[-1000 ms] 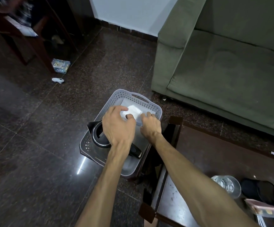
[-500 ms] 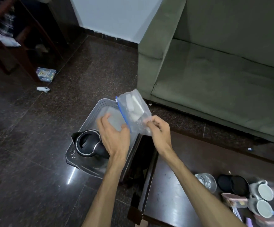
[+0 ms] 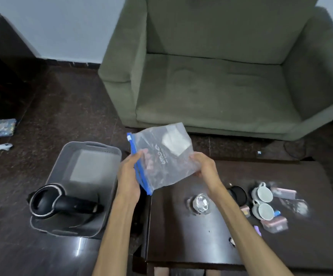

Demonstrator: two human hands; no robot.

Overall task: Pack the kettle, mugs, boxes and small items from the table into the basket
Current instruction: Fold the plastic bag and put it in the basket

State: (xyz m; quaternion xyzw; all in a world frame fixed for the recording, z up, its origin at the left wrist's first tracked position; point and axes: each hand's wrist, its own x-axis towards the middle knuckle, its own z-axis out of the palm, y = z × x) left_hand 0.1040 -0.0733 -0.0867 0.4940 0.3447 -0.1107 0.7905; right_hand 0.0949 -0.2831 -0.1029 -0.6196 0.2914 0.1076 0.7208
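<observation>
one kettle (image 3: 48, 202) in basket (image 3: 110, 156), two mugs (image 3: 262, 193) on table (image 3: 181, 236), both hands clamped on one bag (image 3: 161, 168)

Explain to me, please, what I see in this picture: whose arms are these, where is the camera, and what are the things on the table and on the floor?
There is no machine here. A person wears one wide-angle camera on the head, which looks forward and down, so the two bare arms are that person's own.

The left hand and the right hand hold up a clear zip bag with a blue seal. The left fingers pinch the seal edge and the right hand grips the opposite side. Something white lies inside the bag.

On the floor stands a grey basket, and a black kettle already lies in it on its side.

On the dark table there are two white mugs, a glass, a black round container and some small packets, too blurred to name. Behind stands a green armchair.
</observation>
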